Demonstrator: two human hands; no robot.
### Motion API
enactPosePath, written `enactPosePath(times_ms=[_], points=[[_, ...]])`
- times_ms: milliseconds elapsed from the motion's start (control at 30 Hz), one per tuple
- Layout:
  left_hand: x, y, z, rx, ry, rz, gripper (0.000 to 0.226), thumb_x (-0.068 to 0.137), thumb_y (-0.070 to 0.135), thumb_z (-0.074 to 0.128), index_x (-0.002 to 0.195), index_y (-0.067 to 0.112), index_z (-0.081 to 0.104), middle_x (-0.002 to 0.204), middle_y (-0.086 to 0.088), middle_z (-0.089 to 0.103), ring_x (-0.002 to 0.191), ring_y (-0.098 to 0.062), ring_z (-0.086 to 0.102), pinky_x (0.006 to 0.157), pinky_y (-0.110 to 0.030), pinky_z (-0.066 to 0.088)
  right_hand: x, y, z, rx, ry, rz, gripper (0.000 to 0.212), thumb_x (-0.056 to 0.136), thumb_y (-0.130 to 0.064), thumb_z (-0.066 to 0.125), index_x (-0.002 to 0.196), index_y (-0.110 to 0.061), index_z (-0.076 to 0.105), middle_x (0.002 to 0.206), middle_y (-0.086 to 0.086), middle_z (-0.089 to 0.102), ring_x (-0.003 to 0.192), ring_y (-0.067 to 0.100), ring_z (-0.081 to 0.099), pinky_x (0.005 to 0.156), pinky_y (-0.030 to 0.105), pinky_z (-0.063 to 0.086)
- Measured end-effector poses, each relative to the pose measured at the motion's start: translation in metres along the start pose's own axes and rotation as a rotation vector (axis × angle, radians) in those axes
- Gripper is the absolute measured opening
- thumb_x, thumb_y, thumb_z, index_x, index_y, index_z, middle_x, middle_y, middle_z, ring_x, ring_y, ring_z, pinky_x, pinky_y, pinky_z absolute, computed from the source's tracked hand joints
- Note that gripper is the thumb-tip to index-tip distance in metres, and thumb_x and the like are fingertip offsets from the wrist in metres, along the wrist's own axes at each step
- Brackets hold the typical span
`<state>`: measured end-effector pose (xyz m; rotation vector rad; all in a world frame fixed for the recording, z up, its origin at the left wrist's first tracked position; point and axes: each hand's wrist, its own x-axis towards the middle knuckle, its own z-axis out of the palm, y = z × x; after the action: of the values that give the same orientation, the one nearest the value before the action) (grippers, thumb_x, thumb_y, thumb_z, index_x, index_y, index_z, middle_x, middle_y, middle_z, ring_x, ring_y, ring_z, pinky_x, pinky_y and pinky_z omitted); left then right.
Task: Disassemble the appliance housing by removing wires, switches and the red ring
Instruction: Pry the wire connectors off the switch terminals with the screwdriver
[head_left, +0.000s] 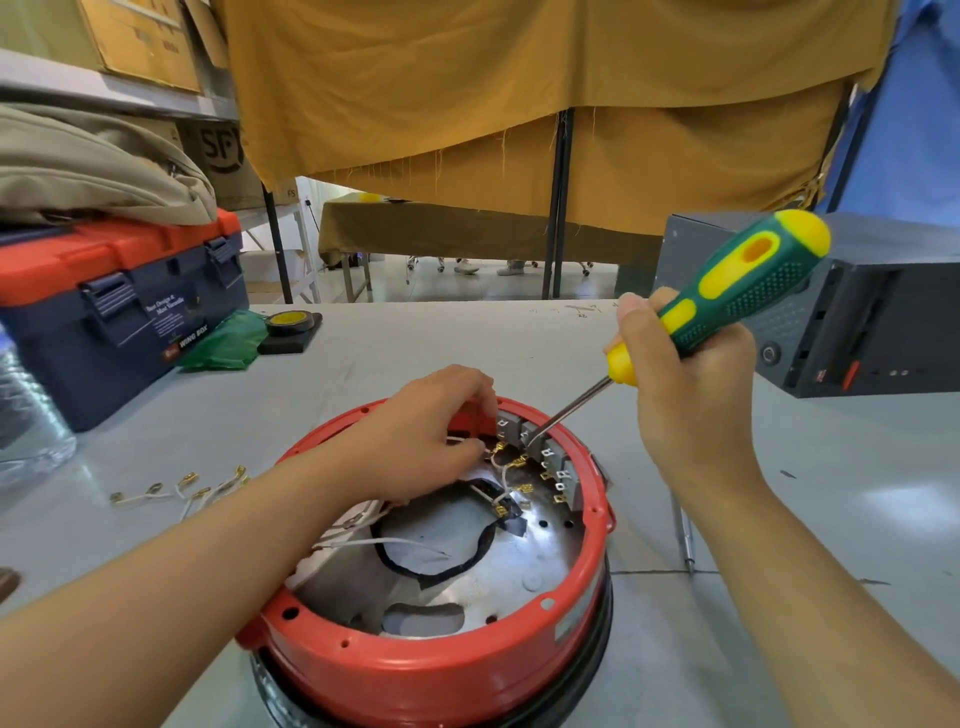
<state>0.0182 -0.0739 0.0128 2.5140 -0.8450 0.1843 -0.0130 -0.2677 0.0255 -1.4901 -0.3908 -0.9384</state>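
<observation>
while the left hand (426, 441) pinches wires (501, 475), the right hand (685, 384) grips a screwdriver (737, 296) at the switches (540, 452).

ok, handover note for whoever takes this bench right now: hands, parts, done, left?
Right hand holds the screwdriver, tip at the grey switches inside the far rim.
Left hand pinches a white wire by the switches.
Red ring still on the housing, on the table.
Done: several loose wires lie left of the housing.
Left: remaining wires, switches, red ring.
</observation>
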Motion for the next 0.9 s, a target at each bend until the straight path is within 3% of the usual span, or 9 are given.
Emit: enactPosePath(times_ms=[67, 167, 233, 300, 367, 500, 700, 800, 900], points=[[0.002, 0.002, -0.003, 0.014, 0.021, -0.040, 0.028, 0.085, 0.011, 0.058, 0.110, 0.024, 0.054, 0.125, 0.003, 0.054, 0.107, -0.012, 0.052, 0.088, -0.019, 0.040, -0.001, 0.000, 0.000, -0.005, 0.004, -0.011, 0.031, 0.084, -0.027, 0.055, 0.054, -0.021, 0.049, 0.046, -0.014, 0.051, 0.049, 0.001, 0.051, 0.054, 0.011, 0.041], [0.005, 0.002, -0.013, 0.067, 0.016, -0.074, 0.033, 0.089, 0.015, 0.055, 0.119, 0.027, 0.053, 0.125, 0.007, 0.055, 0.102, -0.008, 0.050, 0.075, -0.008, 0.035, 0.000, 0.002, 0.000, -0.021, 0.009, -0.005, 0.030, 0.083, -0.030, 0.056, 0.055, -0.021, 0.052, 0.047, -0.013, 0.054, 0.051, 0.003, 0.054, 0.056, 0.014, 0.043], [0.005, 0.001, -0.020, 0.125, -0.012, -0.083, 0.037, 0.091, 0.018, 0.055, 0.125, 0.030, 0.052, 0.131, 0.010, 0.054, 0.111, -0.009, 0.048, 0.082, -0.011, 0.032, 0.000, 0.003, 0.000, -0.032, 0.012, -0.001, 0.029, 0.083, -0.032, 0.056, 0.056, -0.021, 0.054, 0.048, -0.012, 0.056, 0.052, 0.004, 0.055, 0.057, 0.016, 0.045], [0.002, -0.001, -0.023, 0.206, -0.046, -0.105, 0.042, 0.092, 0.023, 0.054, 0.133, 0.031, 0.047, 0.138, 0.009, 0.050, 0.123, -0.013, 0.044, 0.098, -0.021, 0.030, 0.000, 0.004, 0.000, -0.038, 0.013, -0.001, 0.029, 0.083, -0.033, 0.056, 0.056, -0.022, 0.054, 0.048, -0.011, 0.056, 0.053, 0.004, 0.055, 0.057, 0.016, 0.046], [-0.002, -0.002, -0.020, 0.273, -0.094, -0.128, 0.049, 0.093, 0.028, 0.052, 0.140, 0.031, 0.039, 0.142, 0.009, 0.046, 0.128, -0.017, 0.040, 0.105, -0.029, 0.029, 0.000, 0.004, 0.000, -0.033, 0.005, -0.012, 0.029, 0.083, -0.033, 0.056, 0.056, -0.022, 0.054, 0.049, -0.012, 0.056, 0.052, 0.003, 0.055, 0.057, 0.014, 0.045], [-0.005, -0.002, -0.014, 0.335, -0.151, -0.104, 0.058, 0.093, 0.028, 0.050, 0.146, 0.033, 0.028, 0.146, 0.009, 0.040, 0.129, -0.022, 0.038, 0.109, -0.037, 0.030, -0.001, 0.003, 0.000, -0.038, -0.002, -0.024, 0.029, 0.083, -0.036, 0.057, 0.056, -0.025, 0.053, 0.049, -0.014, 0.056, 0.052, 0.002, 0.055, 0.056, 0.014, 0.045], [-0.002, 0.000, -0.014, 0.327, -0.168, -0.056, 0.057, 0.091, 0.025, 0.053, 0.144, 0.033, 0.032, 0.142, 0.007, 0.042, 0.125, -0.020, 0.041, 0.106, -0.035, 0.033, -0.001, 0.000, 0.000, -0.075, 0.013, -0.016, 0.030, 0.084, -0.033, 0.056, 0.055, -0.026, 0.052, 0.048, -0.015, 0.056, 0.052, 0.002, 0.055, 0.056, 0.014, 0.044], [0.001, 0.002, -0.012, 0.278, -0.153, -0.046, 0.052, 0.089, 0.023, 0.055, 0.138, 0.030, 0.040, 0.137, 0.006, 0.044, 0.121, -0.020, 0.043, 0.104, -0.035, 0.035, -0.002, -0.003, 0.001, -0.140, 0.004, -0.024, 0.034, 0.083, -0.035, 0.057, 0.051, -0.023, 0.051, 0.047, -0.008, 0.054, 0.050, 0.010, 0.053, 0.056, 0.032, 0.050], [0.003, 0.005, -0.008, 0.258, -0.130, -0.033, 0.047, 0.087, 0.021, 0.056, 0.132, 0.027, 0.046, 0.131, 0.002, 0.046, 0.116, -0.022, 0.046, 0.101, -0.037, 0.037, -0.004, -0.007, 0.004, -0.214, -0.022, -0.059, 0.049, 0.079, -0.045, 0.052, 0.053, -0.004, 0.055, 0.051, 0.015, 0.055, 0.051, 0.024, 0.053, 0.055, 0.044, 0.049]])
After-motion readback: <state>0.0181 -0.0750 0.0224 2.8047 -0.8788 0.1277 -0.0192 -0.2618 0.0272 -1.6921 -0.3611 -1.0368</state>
